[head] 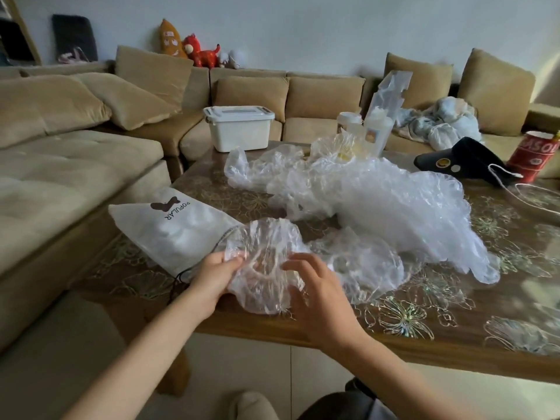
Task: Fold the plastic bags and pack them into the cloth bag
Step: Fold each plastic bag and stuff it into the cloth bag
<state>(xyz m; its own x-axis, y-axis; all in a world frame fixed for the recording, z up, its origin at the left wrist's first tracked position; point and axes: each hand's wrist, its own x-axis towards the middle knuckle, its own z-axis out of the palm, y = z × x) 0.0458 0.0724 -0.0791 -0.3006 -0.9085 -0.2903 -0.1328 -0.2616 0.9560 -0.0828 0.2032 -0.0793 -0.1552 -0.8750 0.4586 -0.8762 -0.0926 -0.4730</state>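
A small clear plastic bag [266, 262] with a crinkled rim is held just above the near table edge. My left hand [215, 278] pinches its left rim between thumb and fingers. My right hand [315, 295] grips its right side with curled fingers. A white cloth drawstring bag [178, 228] printed "POPULAR" lies flat to the left, its dark cord trailing by my left hand. A big heap of clear plastic bags [378, 201] covers the table's middle, and another bag [363, 265] lies right of my hands.
The wooden table [424, 322] has a floral cover. At its far side stand a white lidded box [241, 128], cups and jars [363, 128], a black visor [463, 159] and a red can [536, 156]. A beige sofa [60, 147] wraps left and behind.
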